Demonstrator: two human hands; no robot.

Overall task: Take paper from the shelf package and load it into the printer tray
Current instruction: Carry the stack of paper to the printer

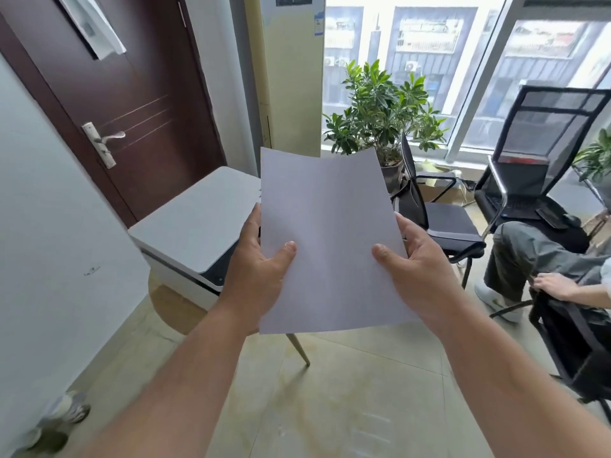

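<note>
A white sheaf of paper (pixel 330 233) is held up in front of me, its top edge curling slightly. My left hand (pixel 258 272) grips its left edge with the thumb on the front. Along the right edge my right hand (pixel 413 269) holds it the same way. Behind and left of the paper stands a white printer (pixel 195 223) with a closed lid, on a small round wooden table (pixel 172 309). The paper hides the printer's right side. No tray and no shelf package are in view.
A dark brown door (pixel 125 104) lies behind the printer. A tall air conditioner (pixel 291 74) and a potted plant (pixel 380 110) stand at the back. Black chairs (pixel 439 223) sit to the right, with a seated person (pixel 542 259) on one. Someone's shoe (pixel 62 414) shows at the lower left.
</note>
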